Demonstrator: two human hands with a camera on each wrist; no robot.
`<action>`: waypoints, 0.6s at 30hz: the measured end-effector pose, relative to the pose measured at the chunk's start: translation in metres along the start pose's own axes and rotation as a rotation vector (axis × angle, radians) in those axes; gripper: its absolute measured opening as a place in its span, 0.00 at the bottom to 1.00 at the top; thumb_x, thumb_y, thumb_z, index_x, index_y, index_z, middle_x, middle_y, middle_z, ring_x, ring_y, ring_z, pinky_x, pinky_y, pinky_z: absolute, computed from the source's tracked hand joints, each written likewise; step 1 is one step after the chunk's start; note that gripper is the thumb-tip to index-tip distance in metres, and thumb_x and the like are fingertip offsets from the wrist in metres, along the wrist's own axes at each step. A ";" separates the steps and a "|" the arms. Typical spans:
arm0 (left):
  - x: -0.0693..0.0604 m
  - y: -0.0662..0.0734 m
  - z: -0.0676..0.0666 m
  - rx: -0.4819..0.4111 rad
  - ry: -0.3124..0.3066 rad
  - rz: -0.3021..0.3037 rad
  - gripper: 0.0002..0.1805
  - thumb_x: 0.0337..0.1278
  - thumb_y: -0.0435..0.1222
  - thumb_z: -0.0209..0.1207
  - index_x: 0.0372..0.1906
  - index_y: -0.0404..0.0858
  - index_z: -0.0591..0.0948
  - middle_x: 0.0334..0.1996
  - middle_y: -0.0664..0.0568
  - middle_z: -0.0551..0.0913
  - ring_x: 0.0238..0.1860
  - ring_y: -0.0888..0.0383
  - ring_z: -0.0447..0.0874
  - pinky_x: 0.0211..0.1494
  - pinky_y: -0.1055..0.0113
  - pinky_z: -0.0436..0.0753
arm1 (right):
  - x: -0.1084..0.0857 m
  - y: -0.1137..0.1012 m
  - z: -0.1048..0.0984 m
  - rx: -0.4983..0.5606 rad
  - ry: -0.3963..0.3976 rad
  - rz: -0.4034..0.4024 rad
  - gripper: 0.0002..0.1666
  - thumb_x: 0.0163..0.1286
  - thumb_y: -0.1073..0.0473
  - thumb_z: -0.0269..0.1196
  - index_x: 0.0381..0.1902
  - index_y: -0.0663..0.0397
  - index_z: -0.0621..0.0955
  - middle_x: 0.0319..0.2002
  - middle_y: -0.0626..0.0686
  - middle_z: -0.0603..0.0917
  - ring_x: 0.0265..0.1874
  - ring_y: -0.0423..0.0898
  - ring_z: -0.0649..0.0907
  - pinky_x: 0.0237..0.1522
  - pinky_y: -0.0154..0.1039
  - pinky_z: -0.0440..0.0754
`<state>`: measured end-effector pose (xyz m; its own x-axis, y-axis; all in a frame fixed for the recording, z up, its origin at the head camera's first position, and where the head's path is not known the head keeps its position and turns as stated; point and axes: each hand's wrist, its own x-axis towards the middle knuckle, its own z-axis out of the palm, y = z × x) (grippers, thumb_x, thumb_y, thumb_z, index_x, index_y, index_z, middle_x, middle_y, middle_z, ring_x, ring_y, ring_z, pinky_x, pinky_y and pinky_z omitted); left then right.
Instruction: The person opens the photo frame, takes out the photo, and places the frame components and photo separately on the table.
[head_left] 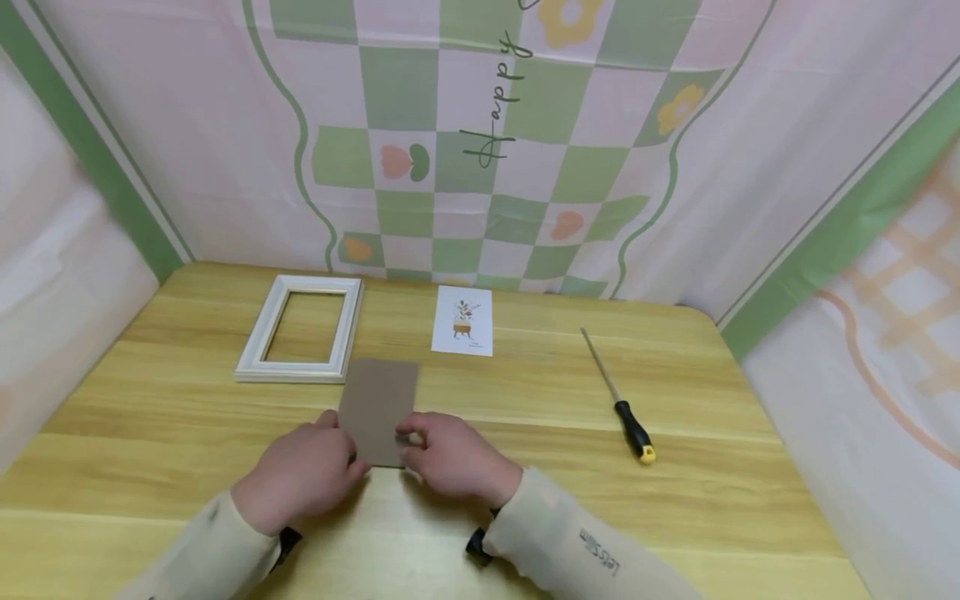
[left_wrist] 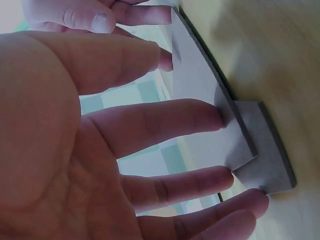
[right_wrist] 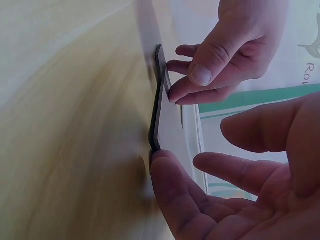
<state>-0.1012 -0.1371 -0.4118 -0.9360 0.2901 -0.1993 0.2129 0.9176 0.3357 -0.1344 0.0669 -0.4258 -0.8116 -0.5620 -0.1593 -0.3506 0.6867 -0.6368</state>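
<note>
A brown backing board [head_left: 377, 400] lies low at the table's front middle, its long sides running away from me. My left hand [head_left: 303, 468] is at its left edge; in the left wrist view the fingers are extended, their tips touching the board [left_wrist: 200, 85], with the thumb apart. Under that board, a second flat piece [left_wrist: 267, 165] sticks out at an angle. My right hand [head_left: 459, 460] is at the right edge. One fingertip [right_wrist: 165, 162] touches the board's near corner in the right wrist view, while thumb and forefinger stand off its face.
Beyond the board to the left lies an empty white picture frame [head_left: 292, 370]. A white card [head_left: 442, 321] with a potted-plant print lies at the back middle. On the right is a screwdriver [head_left: 632, 427] with a black and yellow handle. Patterned cloth [head_left: 405, 92] hangs around the wooden table [head_left: 525, 392].
</note>
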 end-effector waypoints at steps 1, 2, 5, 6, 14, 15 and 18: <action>0.000 -0.001 0.000 -0.003 -0.004 -0.006 0.15 0.63 0.45 0.62 0.24 0.41 0.82 0.41 0.43 0.78 0.28 0.54 0.76 0.29 0.53 0.78 | 0.000 -0.001 0.000 -0.002 -0.003 -0.001 0.19 0.72 0.59 0.59 0.58 0.56 0.82 0.55 0.50 0.83 0.56 0.46 0.79 0.60 0.44 0.74; 0.000 -0.001 -0.001 -0.007 -0.007 -0.010 0.15 0.63 0.45 0.63 0.25 0.41 0.82 0.41 0.43 0.78 0.28 0.54 0.76 0.29 0.54 0.78 | 0.001 -0.001 0.000 -0.004 -0.005 -0.003 0.19 0.72 0.58 0.59 0.58 0.56 0.82 0.55 0.50 0.83 0.56 0.46 0.79 0.59 0.44 0.74; 0.000 -0.003 -0.002 -0.016 -0.013 -0.015 0.15 0.63 0.46 0.63 0.25 0.41 0.82 0.40 0.43 0.78 0.27 0.55 0.75 0.28 0.54 0.78 | 0.003 -0.002 0.000 -0.015 -0.013 -0.001 0.19 0.73 0.58 0.59 0.58 0.56 0.81 0.55 0.50 0.83 0.55 0.45 0.80 0.58 0.43 0.75; 0.000 -0.003 -0.002 -0.017 -0.014 -0.014 0.15 0.63 0.46 0.63 0.25 0.41 0.82 0.40 0.43 0.78 0.27 0.55 0.75 0.28 0.54 0.78 | 0.003 -0.003 0.000 -0.016 -0.015 0.002 0.19 0.73 0.58 0.59 0.59 0.56 0.81 0.55 0.50 0.83 0.55 0.45 0.80 0.58 0.43 0.75; 0.000 -0.005 -0.002 -0.018 -0.017 -0.015 0.16 0.64 0.46 0.62 0.24 0.41 0.82 0.38 0.44 0.78 0.24 0.56 0.73 0.25 0.56 0.76 | 0.002 -0.001 0.000 -0.007 -0.024 0.022 0.21 0.73 0.57 0.59 0.62 0.55 0.80 0.57 0.50 0.82 0.52 0.42 0.80 0.57 0.43 0.75; 0.000 -0.005 -0.001 -0.017 -0.017 -0.017 0.16 0.63 0.46 0.62 0.24 0.41 0.82 0.38 0.44 0.78 0.24 0.56 0.73 0.25 0.56 0.76 | 0.000 0.000 0.000 -0.012 -0.022 0.033 0.22 0.73 0.57 0.58 0.63 0.55 0.79 0.59 0.50 0.81 0.53 0.42 0.79 0.59 0.43 0.74; 0.000 -0.005 -0.001 -0.012 -0.021 -0.018 0.15 0.64 0.46 0.62 0.24 0.43 0.83 0.37 0.46 0.77 0.25 0.56 0.73 0.27 0.56 0.76 | -0.007 0.005 -0.005 -0.036 -0.007 0.075 0.25 0.75 0.56 0.57 0.66 0.56 0.76 0.63 0.52 0.78 0.61 0.47 0.76 0.64 0.47 0.70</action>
<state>-0.1023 -0.1423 -0.4131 -0.9334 0.2795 -0.2249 0.1928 0.9195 0.3425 -0.1322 0.0766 -0.4242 -0.8328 -0.5117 -0.2109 -0.3059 0.7432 -0.5950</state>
